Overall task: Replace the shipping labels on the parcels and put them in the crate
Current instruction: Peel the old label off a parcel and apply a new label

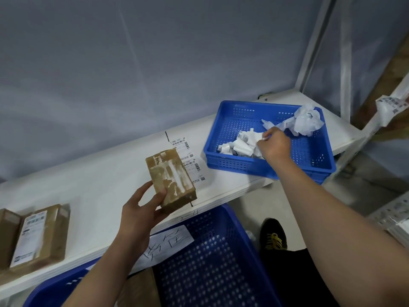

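Two hands were at work. The left hand point(141, 209) gripped the brown cardboard parcel point(171, 179), its top face showing white residue, just above the white shelf point(99, 185). The right hand point(274, 144), fingers pinched on crumpled white label scraps point(239, 145), reached into the shallow blue perforated tray point(243, 116) at two o'clock. Judgement: drop the scraps fully clear, then take a fresh label sheet point(188, 160) lying just beyond the parcel at twelve o'clock and press it flat. More labelled brown parcels point(39, 235) waited at nine o'clock. The large blue crate point(210, 262) sat below at six o'clock, unobstructed.
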